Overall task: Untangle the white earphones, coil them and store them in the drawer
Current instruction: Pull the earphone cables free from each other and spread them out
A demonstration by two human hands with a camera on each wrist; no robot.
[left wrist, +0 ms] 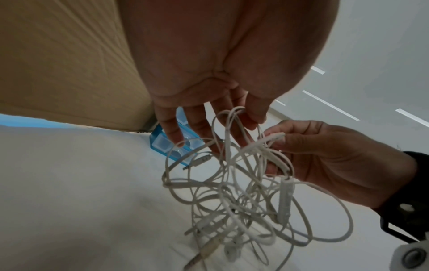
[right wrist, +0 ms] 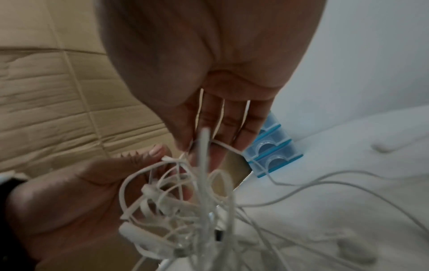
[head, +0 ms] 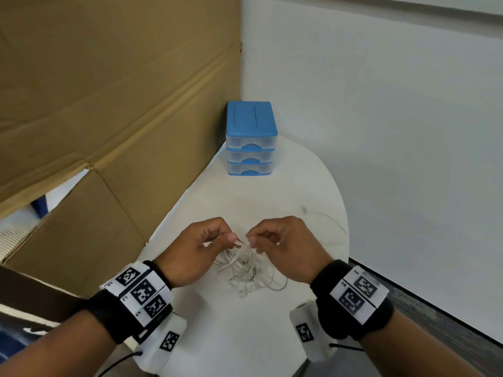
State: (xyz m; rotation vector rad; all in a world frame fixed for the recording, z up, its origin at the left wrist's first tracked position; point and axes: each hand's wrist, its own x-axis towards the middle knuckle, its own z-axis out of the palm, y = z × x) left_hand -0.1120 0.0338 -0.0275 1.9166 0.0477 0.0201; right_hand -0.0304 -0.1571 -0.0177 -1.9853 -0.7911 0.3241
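Note:
A tangled bunch of white earphones hangs over the white table between my two hands. My left hand pinches cable loops at the top of the tangle, thumb against fingertips. Just right of it my right hand pinches other strands. From the left wrist view the earphones dangle in loops with the inline remote and plug showing, and the right hand grips strands. The right wrist view has the earphones close and blurred. The small blue drawer unit stands at the table's far end, its three drawers closed.
A large cardboard sheet leans along the left side of the table. A white wall runs behind and to the right. A thin loose strand lies on the table to the right of my hands.

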